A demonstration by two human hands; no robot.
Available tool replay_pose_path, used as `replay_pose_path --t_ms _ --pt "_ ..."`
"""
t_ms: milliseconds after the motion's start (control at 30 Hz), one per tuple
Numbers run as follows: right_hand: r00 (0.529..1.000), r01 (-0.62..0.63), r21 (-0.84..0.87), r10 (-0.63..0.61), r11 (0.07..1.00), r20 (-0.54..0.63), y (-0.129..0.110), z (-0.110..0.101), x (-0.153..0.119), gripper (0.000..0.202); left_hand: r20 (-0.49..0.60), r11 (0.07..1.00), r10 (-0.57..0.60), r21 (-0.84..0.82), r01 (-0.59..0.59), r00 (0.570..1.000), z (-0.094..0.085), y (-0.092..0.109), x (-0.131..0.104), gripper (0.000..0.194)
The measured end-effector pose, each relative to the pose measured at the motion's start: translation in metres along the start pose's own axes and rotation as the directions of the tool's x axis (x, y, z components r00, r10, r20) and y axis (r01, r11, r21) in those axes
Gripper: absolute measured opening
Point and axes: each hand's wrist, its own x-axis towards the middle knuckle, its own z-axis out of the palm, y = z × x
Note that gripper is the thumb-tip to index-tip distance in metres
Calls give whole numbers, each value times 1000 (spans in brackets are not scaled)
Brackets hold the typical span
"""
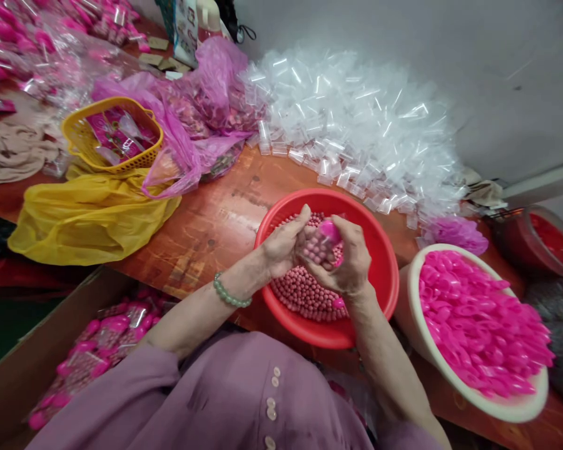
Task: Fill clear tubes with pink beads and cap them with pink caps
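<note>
Over a red basin (pixel 389 281), both my hands are closed around one clear container (pixel 315 249) filled with pink beads, with a bright pink part at its upper end. My left hand (pixel 284 247) grips its left side, the thumb pointing up. On the right side my right hand (pixel 351 256) curls its fingers about the pink end and the underside. Small dusty-pink beads (pixel 303 294) lie in the basin beneath, with a bright pink piece (pixel 338 303) among them.
Clear containers (pixel 356 119) are heaped behind the basin. A white bucket (pixel 415 306) of pink parts (pixel 478 325) stands right. At left are a yellow basket (pixel 87 147), a yellow bag (pixel 94 219) and a purple bag (pixel 182 156). Filled containers (pixel 107 337) lie in a box lower left.
</note>
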Motion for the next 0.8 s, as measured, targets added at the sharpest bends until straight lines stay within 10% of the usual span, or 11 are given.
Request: replay_pose_path --t_ms 500,800 --pt "994 51 40 -55 998 95 6 -1 5 83 -29 995 -9 104 12 1000 2 8 5 78" --pt "989 141 -22 -140 990 48 9 -3 6 69 -275 990 40 140 -1 961 14 -7 21 58"
